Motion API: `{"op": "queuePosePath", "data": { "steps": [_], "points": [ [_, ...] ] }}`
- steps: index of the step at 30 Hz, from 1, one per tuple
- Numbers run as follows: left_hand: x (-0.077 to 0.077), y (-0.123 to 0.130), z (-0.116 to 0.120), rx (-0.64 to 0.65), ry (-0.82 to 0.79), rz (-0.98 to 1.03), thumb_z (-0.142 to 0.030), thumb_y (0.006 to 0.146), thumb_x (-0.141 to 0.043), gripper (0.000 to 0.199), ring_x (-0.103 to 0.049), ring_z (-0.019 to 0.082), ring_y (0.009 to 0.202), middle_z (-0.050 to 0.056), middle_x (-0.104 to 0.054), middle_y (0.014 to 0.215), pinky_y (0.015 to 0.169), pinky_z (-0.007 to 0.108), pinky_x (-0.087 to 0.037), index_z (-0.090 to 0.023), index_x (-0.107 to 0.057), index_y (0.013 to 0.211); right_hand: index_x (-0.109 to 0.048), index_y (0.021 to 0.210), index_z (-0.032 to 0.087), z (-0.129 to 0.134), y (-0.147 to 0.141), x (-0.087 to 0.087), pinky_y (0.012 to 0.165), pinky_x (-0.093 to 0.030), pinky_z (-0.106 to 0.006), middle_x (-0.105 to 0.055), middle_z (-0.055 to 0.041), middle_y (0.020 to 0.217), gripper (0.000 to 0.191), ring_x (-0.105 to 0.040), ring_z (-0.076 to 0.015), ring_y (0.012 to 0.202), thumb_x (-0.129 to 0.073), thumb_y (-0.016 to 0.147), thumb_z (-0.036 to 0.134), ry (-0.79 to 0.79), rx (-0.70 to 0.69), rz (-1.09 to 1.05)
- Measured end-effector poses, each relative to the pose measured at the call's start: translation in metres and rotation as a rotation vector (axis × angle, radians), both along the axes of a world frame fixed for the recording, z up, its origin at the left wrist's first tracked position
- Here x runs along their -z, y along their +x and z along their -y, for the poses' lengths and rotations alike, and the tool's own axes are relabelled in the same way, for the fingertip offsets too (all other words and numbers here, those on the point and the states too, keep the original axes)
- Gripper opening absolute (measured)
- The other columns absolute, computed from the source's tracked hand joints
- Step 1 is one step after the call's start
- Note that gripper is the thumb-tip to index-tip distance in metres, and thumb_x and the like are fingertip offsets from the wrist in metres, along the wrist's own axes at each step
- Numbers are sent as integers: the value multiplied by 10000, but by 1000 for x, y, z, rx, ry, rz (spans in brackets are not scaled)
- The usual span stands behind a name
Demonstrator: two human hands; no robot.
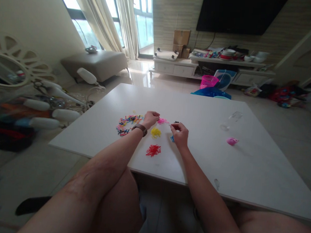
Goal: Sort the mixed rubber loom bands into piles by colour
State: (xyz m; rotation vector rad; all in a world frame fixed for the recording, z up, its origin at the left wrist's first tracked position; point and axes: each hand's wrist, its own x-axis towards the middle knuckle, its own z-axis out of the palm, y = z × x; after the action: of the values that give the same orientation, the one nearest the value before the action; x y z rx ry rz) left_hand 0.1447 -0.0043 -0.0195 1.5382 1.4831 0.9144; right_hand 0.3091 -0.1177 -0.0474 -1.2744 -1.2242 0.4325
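On the white table (205, 112) lie small coloured pieces in piles. My left hand (150, 119), with a watch on the wrist, reaches over to the pink pile (162, 121); its fingers are pressed together at the pile's left edge, and what they hold is too small to name. My right hand (180, 133) pinches something small and pale just right of the pink pile. Below the left hand is a yellow pile (156, 132), and nearer me a red pile (153, 150). A blue pile (172, 138) and a black pile (176, 122) are partly hidden by my right hand. A mixed multicoloured pile (122, 123) spreads at the left.
A pink object (231, 141) and clear plastic pieces (224, 127) are on the table's right side. Another clear piece (217, 183) lies near the front edge. White padded arms of a stand (65, 114) come close to the table's left edge.
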Motion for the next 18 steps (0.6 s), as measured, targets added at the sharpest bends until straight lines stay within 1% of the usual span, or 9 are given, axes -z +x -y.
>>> {"op": "queuePosePath", "data": {
  "steps": [2, 4, 6, 9, 11, 14, 18],
  "points": [
    [-6, 2, 3, 20, 36, -50, -103, 688, -730, 251, -723, 197, 834, 98, -789, 868, 796, 277, -563, -122, -812, 924, -731, 842, 206, 0, 0, -1, 732, -553, -335, -730, -40, 823, 156, -665, -188, 732, -675, 842, 352, 1, -3, 14],
    [-13, 2, 8, 91, 69, -68, -110, 723, -708, 213, -712, 187, 819, 100, -785, 865, 783, 272, -554, -114, -809, 911, -738, 844, 207, 1, 0, -2, 739, -555, -338, -728, -46, 839, 166, -666, -192, 751, -669, 845, 358, 2, -3, 34],
    [-21, 3, 15, 241, 57, -17, -140, 757, -708, 164, -694, 169, 762, 102, -776, 832, 746, 270, -548, -100, -801, 886, -744, 843, 209, 1, 0, -3, 748, -558, -342, -726, -50, 848, 172, -666, -195, 765, -665, 847, 361, 6, -4, 46],
    [-29, 6, 26, 535, -43, 122, -195, 785, -739, 157, -676, 144, 708, 99, -766, 796, 707, 262, -544, -91, -791, 890, -753, 853, 208, 1, 0, -3, 745, -559, -343, -730, -51, 856, 184, -664, -195, 764, -665, 848, 370, 2, -13, 43],
    [-31, 8, 30, 651, -77, 176, -189, 761, -777, 186, -684, 141, 721, 99, -772, 807, 718, 262, -544, -90, -788, 918, -753, 854, 205, 1, 1, -3, 737, -560, -343, -734, -52, 854, 195, -665, -194, 756, -676, 841, 383, -11, -9, 29],
    [-29, 10, 30, 694, -75, 202, -142, 723, -803, 212, -695, 147, 735, 102, -779, 809, 733, 273, -546, -85, -784, 926, -749, 848, 201, 0, 1, -1, 733, -562, -345, -744, -53, 846, 201, -675, -198, 753, -693, 828, 393, -29, -5, -10],
    [-25, 9, 26, 672, -64, 213, -113, 712, -802, 182, -687, 143, 709, 90, -768, 769, 702, 266, -538, -84, -776, 889, -745, 863, 200, 0, 0, -2, 728, -563, -344, -750, -51, 835, 196, -682, -198, 738, -703, 823, 387, -30, -27, -47]
  ]
}}
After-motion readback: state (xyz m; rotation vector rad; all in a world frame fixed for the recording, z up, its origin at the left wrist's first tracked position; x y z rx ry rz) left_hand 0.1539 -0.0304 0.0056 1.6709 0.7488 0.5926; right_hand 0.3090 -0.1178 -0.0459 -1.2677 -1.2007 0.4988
